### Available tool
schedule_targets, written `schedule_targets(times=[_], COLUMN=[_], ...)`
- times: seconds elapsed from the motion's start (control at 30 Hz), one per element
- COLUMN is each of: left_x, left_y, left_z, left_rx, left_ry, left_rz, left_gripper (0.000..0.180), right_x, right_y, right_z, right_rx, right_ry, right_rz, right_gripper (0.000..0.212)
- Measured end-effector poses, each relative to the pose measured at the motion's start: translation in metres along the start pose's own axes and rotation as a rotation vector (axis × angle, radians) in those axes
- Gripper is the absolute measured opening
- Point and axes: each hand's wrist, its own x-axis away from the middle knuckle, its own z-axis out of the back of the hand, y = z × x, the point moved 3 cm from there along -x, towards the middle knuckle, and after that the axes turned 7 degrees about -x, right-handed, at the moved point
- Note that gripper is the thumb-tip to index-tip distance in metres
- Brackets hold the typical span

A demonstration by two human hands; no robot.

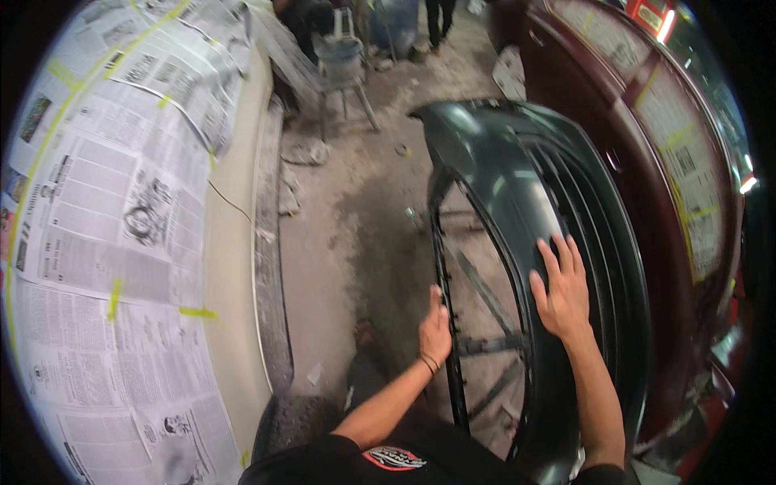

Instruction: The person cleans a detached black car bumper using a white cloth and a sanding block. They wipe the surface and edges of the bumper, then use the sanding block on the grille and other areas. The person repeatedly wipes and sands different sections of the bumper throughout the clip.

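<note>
A person in a black shirt [477, 461] works at a dark car bumper [517, 190] on a metal stand [489, 345]; the right hand [567, 295], open with fingers spread and nothing in its grasp, lies on the bumper's curved outer face, the slatted part just to its right; the left hand [435, 335] is at the bumper's inner left edge, partly curled, though from here one cannot tell whether it grips; the bumper stretches ahead of both hands, between a maroon car [558, 121] and a pale car [234, 242] covered with newspaper [93, 202].
</note>
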Motion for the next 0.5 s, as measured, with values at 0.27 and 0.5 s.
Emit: schedule_targets(times=[0.27, 0.5], left_x=[-0.133, -0.026], left_y=[0.005, -0.006], left_z=[-0.012, -0.005], left_rx=[-0.129, 0.029], left_ry=[-0.069, -0.068], left_rz=[-0.040, -0.051], left_gripper=[0.050, 0.054], right_x=[0.006, 0.001], right_y=[0.007, 0.002], right_z=[-0.002, 0.001], right_rx=[0.103, 0.137], right_ry=[0.002, -0.057], right_rz=[0.051, 0.008], right_gripper=[0.053, 0.055])
